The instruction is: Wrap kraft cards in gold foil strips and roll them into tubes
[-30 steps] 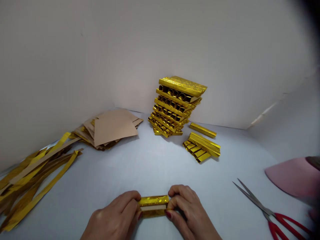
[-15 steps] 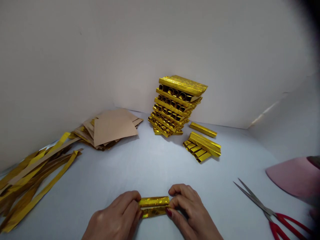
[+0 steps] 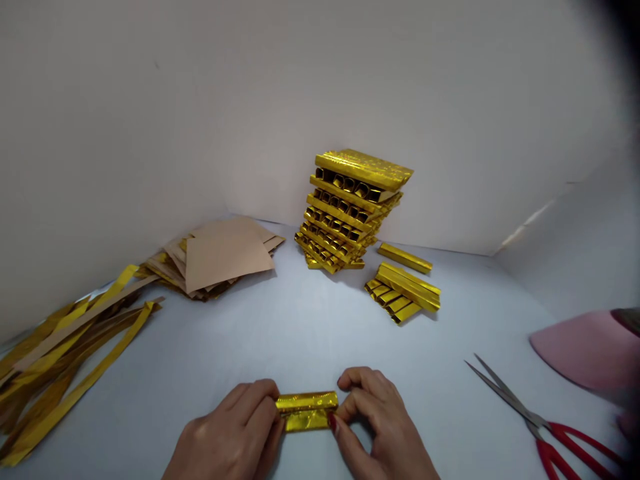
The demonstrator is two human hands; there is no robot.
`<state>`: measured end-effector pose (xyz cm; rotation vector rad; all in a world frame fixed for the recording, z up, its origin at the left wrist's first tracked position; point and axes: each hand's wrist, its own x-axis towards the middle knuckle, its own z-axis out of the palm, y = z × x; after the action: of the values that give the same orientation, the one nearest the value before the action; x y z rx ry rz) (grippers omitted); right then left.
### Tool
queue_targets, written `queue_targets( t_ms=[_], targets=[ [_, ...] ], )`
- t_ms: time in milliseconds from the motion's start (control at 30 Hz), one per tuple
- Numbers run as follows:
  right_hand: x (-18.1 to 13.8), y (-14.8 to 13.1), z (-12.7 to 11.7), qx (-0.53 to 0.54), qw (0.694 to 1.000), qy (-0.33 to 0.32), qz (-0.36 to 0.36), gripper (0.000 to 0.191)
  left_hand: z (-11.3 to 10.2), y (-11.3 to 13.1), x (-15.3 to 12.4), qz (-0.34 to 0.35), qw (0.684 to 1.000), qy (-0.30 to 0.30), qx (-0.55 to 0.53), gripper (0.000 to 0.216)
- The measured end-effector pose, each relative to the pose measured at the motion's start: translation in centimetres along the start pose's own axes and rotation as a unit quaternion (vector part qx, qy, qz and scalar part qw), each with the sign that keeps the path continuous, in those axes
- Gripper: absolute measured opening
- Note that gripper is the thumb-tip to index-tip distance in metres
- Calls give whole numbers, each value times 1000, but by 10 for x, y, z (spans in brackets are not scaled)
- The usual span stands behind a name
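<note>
A shiny gold paper strip (image 3: 307, 403), folded lengthwise, lies across the near middle of the table between my hands. My left hand (image 3: 233, 427) pinches its left end, with the thumb partly hidden behind the fingers. At the right end, my right hand (image 3: 377, 417) holds the near flap between thumb and fingers. The far part of the strip looks rounded like a tube, and the near flap (image 3: 309, 420) is turned toward me, bright gold.
A tall stack of gold paper tubes (image 3: 350, 207) stands at the back, with a smaller pile of tubes (image 3: 405, 293) beside it. Brown paper sheets (image 3: 230, 253) and long gold strips (image 3: 75, 360) lie left. Red-handled scissors (image 3: 530, 417) lie partly open at right, near a pink object (image 3: 585, 350).
The strip's near flap has turned, showing a flatter, brighter face, and the gap between its two parts has closed. Both hands keep their hold at the ends.
</note>
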<state>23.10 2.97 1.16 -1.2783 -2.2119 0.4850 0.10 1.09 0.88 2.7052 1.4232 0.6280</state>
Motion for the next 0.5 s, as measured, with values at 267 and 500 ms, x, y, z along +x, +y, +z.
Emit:
queue_targets(
  t_ms=[267, 500],
  targets=[
    [-1, 1, 3, 12, 1000, -2, 9, 15, -4, 2, 7, -12, 1000, -5, -4, 23],
    [1, 0, 1, 15, 1000, -9, 10, 16, -11, 3, 8, -31, 998, -57, -1, 32]
  ],
)
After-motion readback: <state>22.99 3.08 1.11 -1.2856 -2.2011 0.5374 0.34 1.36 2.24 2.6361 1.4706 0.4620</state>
